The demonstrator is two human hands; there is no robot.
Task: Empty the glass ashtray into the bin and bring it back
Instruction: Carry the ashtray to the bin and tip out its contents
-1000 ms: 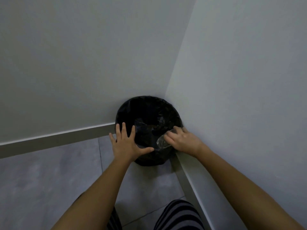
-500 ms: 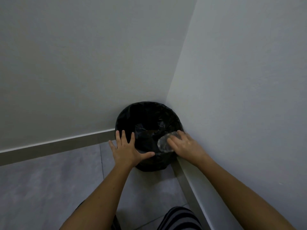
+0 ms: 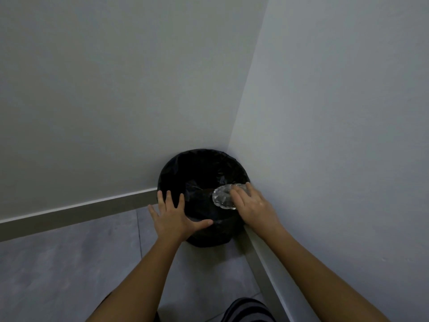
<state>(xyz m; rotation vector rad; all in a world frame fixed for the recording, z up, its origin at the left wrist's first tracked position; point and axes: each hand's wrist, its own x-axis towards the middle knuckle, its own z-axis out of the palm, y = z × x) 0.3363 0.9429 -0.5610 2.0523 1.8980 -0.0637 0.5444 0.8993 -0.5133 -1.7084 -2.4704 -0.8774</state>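
Presently, right hand (image 3: 254, 205) gripped the clear scalloped glass ashtray (image 3: 222, 198), tilted over the round black-lined bin (image 3: 178, 168); left hand (image 3: 173, 219) lay flat, fingers spread, on its rim.

Your one head camera looks steeply down and forward into a wall corner, close above your right hand (image 3: 253, 205) gripping the ashtray (image 3: 222, 197) over the bin (image 3: 176, 168).

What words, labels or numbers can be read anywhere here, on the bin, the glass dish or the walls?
None: no writing shows on the round bin with its black plastic liner, the clear scalloped glass ashtray held in the right hand, the plain grey walls or the grey tiled floor.
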